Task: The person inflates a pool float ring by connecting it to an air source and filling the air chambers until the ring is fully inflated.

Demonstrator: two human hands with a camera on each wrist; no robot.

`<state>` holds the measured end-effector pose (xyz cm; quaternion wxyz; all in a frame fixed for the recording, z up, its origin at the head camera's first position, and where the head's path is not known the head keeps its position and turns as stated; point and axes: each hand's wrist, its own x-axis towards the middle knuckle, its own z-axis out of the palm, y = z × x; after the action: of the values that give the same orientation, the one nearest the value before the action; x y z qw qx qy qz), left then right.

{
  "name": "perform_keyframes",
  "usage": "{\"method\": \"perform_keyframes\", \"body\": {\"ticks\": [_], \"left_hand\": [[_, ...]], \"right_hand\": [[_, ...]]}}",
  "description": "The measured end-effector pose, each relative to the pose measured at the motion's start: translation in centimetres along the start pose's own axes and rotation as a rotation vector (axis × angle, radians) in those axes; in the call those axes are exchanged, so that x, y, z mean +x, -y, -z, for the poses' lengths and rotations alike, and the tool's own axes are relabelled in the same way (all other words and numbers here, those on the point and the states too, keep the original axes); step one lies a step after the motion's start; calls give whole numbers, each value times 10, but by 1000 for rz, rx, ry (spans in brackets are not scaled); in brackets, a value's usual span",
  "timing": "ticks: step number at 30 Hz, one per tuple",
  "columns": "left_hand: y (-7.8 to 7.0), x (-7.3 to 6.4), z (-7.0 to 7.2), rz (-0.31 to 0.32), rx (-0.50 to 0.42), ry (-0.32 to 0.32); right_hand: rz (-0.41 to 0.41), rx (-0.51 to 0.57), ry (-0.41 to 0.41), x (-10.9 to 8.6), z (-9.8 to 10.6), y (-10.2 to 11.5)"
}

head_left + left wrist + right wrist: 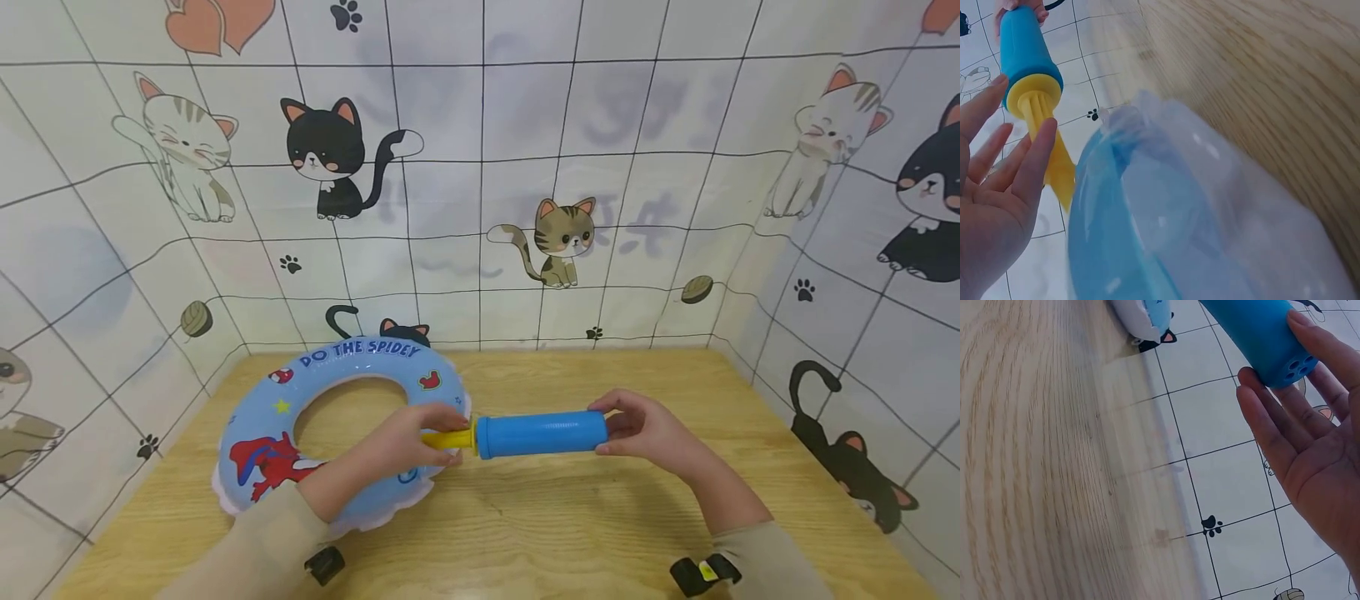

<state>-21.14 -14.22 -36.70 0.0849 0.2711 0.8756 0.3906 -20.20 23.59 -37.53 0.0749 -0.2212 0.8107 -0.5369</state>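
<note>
A hand air pump with a blue barrel is held level over the table between both hands. Its yellow shaft and handle point left, and they also show in the left wrist view beside the fingers. The left hand pinches the yellow handle between thumb and fingers. At the other end, the right hand grips the blue barrel with thumb above and fingers beneath. Several small holes dot the barrel's end face. A light blue inflatable swim ring lies behind and under the left forearm.
The wooden table carries the ring on its left side. A white, black-lined sheet printed with cartoon cats encloses the table at the back and both sides. Dark bands sit on both sleeves.
</note>
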Motion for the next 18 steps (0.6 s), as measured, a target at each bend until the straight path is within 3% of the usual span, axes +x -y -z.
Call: {"method": "perform_keyframes", "body": {"ticks": [8, 14, 18], "left_hand": [[4, -14, 12, -31, 49, -15], [5, -24, 23, 1, 52, -50], [10, -28, 28, 18, 130, -67]], "right_hand": [[-14, -38, 39, 1, 2, -5], [-33, -24, 88, 2, 2, -12], [-42, -15, 138, 2, 3, -17]]}}
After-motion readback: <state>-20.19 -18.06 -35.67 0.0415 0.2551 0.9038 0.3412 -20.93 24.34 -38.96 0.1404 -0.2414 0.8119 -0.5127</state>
